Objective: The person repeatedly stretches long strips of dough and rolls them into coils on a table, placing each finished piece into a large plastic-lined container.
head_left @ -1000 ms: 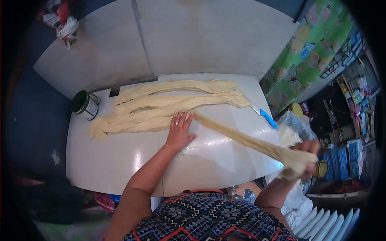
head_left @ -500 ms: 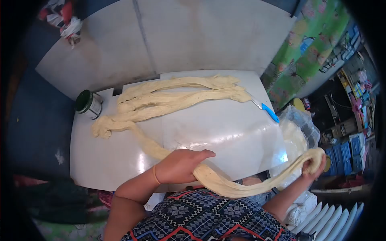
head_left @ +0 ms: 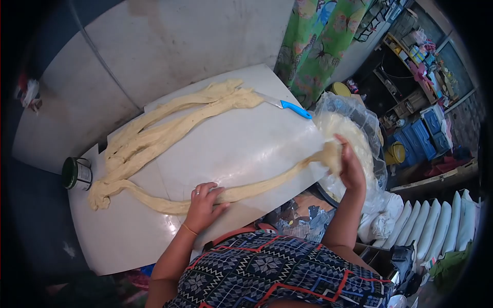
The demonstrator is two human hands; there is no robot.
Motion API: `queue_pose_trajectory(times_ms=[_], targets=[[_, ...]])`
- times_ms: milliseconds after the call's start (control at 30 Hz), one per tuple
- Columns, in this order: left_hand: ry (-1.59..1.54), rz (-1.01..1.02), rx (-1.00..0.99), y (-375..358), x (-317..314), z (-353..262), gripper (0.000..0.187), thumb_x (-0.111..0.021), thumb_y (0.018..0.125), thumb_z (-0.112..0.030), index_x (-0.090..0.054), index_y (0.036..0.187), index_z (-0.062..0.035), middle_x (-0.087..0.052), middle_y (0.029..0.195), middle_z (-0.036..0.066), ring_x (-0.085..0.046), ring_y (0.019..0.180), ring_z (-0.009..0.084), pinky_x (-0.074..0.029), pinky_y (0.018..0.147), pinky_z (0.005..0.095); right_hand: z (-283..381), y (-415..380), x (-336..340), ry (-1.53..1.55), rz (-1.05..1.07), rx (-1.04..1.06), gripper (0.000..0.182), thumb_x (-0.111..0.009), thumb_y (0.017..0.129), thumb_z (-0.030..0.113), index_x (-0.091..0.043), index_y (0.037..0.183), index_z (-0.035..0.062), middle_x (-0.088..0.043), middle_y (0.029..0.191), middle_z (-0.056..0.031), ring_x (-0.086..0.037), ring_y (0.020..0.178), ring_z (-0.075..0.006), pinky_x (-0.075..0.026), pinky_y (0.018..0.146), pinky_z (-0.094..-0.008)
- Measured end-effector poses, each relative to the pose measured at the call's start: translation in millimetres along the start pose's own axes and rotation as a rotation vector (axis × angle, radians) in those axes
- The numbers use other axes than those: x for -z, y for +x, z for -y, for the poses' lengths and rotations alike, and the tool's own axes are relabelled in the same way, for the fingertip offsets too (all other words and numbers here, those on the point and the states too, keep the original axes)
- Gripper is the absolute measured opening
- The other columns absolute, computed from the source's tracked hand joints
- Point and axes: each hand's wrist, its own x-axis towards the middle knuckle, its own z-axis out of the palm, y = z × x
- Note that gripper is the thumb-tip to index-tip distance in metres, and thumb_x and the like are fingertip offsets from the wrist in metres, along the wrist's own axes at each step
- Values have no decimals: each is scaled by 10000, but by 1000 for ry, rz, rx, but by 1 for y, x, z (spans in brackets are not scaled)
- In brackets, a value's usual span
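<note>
A long strip of pale yellow dough [head_left: 257, 190] stretches along the near side of the white table. My left hand [head_left: 204, 207], with a ring and a wristband, is over its middle, fingers on the far side and thumb on the near side, closed around it. At the table's right edge my right hand [head_left: 352, 167] holds the strip's raised end, which is blurred by motion. Behind lie more long dough strips [head_left: 169, 126], joined at a lumpy left end. A knife with a blue handle [head_left: 296, 109] rests beside their right ends.
A dark green tub [head_left: 77, 173] stands at the table's left corner. To the right, a container lined with clear plastic [head_left: 354, 138] holds a pale mass. A wall panel [head_left: 185, 46] and a green patterned curtain [head_left: 318, 46] border the back. Stacked white sacks [head_left: 426, 231] stand at lower right.
The dough strip's middle has come down onto the table, and both hands have moved forward. My right hand has swung from the lower right to beside the table's edge. The camera view has turned right.
</note>
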Motion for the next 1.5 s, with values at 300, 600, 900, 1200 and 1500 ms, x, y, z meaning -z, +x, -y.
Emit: queue_pose_trajectory(times_ms=[300,600,900,1200,1500], targets=[[-138,82,165,36,-7,-24,725,-743,749,-408,-508,1287,17,-595,1143,215,-564,1042,384,-441,930,438,-126,23,-67,-1194,196,244,781,-743,781,350,-369,1418,97,-511,1283,-163,-512,1178,-325,-405,993,-528],[-808,52,264,61,-6,-10,444,-756,769,-248,-584,1117,-33,-638,970,167,-615,872,301,-486,811,372,-115,36,-39,-829,255,153,227,-735,774,112,-629,967,60,-579,943,-52,-569,958,-213,-439,873,-312],[-167,86,-32,34,-26,2,347,-691,807,-336,-645,1031,-76,-653,1002,76,-575,969,281,-386,870,402,-116,28,35,-778,18,20,193,-701,796,80,-708,987,65,-564,897,-44,-537,894,-185,-430,829,-302],[-281,97,-7,53,-16,-27,259,-674,830,-215,-625,1014,-38,-632,985,132,-578,943,330,-443,827,398,-89,22,-42,-1230,555,237,802,-751,718,266,-398,1425,127,-448,1392,-152,-355,1331,-333,-234,1101,-463],[-619,-51,37,73,38,-48,148,-674,824,-50,-614,952,-9,-606,899,92,-584,823,195,-460,776,286,-84,32,-75,-1041,398,415,320,-712,742,116,-632,1051,89,-679,940,-107,-649,875,-322,-515,752,-376]])
